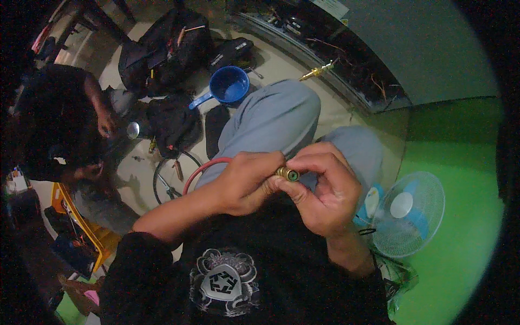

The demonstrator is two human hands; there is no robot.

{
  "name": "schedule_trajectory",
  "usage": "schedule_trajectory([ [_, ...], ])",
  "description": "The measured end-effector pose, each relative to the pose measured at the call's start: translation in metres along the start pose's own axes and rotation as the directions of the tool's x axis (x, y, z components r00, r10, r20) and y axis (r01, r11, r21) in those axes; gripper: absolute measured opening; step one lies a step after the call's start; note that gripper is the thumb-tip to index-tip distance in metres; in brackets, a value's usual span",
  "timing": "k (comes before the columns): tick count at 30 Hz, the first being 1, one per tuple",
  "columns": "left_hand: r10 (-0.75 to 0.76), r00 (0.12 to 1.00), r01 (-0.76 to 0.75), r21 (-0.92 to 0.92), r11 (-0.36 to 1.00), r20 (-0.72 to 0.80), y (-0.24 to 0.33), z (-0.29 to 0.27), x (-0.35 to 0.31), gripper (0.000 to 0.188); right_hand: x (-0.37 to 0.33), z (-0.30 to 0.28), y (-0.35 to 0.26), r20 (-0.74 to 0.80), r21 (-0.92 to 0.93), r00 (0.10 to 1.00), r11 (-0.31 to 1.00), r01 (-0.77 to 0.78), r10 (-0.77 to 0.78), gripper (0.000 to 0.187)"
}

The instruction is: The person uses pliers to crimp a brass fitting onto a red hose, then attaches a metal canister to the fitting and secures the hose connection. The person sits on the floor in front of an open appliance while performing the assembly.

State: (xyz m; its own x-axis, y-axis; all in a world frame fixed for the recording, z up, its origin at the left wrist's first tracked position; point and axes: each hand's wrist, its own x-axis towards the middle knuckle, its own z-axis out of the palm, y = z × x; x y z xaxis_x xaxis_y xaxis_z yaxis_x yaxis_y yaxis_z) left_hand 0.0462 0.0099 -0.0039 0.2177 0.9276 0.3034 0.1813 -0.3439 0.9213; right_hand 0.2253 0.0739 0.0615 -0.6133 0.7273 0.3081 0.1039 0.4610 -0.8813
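Observation:
In front of my chest, my left hand [250, 181] is wrapped around a brass fitting [290, 174], whose round open end faces up. A red hose [208, 162] runs away from behind that hand to the left, curving down past my wrist. My right hand [327, 189] pinches the rim of the same fitting between thumb and forefinger, the other fingers curled. How the hose joins the fitting is hidden by my left hand. Beyond my knee, a second brass piece [316, 71] with a narrow stem lies apart from both hands.
A blue dipper [229, 85] stands on the tiled floor, near a black bag [168, 49] holding tools. On the left sits another person in dark clothes [57, 116], beside a yellow toolbox [89, 227]. An electric fan [409, 214] is at my right; a black-framed glass panel [325, 49] lies ahead.

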Motion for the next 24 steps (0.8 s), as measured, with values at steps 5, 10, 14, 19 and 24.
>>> schedule_trajectory([
  [5,-0.084,0.995,0.088,0.094,0.992,-0.046,0.016,-0.014,0.003,0.034,-0.001,-0.01,0.004,0.16,-0.095,0.987,0.995,0.008,0.008,0.026],
  [10,-0.216,0.965,0.232,0.1,0.968,-0.152,0.048,-0.063,-0.005,0.061,-0.005,-0.045,0.084,-0.243,0.258,0.859,0.883,-0.391,0.451,0.026],
  [14,-0.244,0.886,0.302,0.091,0.949,-0.393,0.062,-0.079,-0.015,0.075,-0.034,0.008,0.205,-0.041,-0.171,0.642,0.628,-0.759,0.765,0.033],
  [19,0.022,0.892,0.122,0.289,0.95,-0.451,0.06,-0.087,-0.013,0.068,-0.074,0.134,0.289,0.608,-0.369,0.27,0.567,-0.736,0.747,0.028],
  [24,0.001,0.752,0.24,0.275,0.931,-0.659,0.103,-0.108,0.011,0.048,-0.047,0.096,0.248,0.306,0.451,0.272,0.113,-0.885,0.912,0.019],
])
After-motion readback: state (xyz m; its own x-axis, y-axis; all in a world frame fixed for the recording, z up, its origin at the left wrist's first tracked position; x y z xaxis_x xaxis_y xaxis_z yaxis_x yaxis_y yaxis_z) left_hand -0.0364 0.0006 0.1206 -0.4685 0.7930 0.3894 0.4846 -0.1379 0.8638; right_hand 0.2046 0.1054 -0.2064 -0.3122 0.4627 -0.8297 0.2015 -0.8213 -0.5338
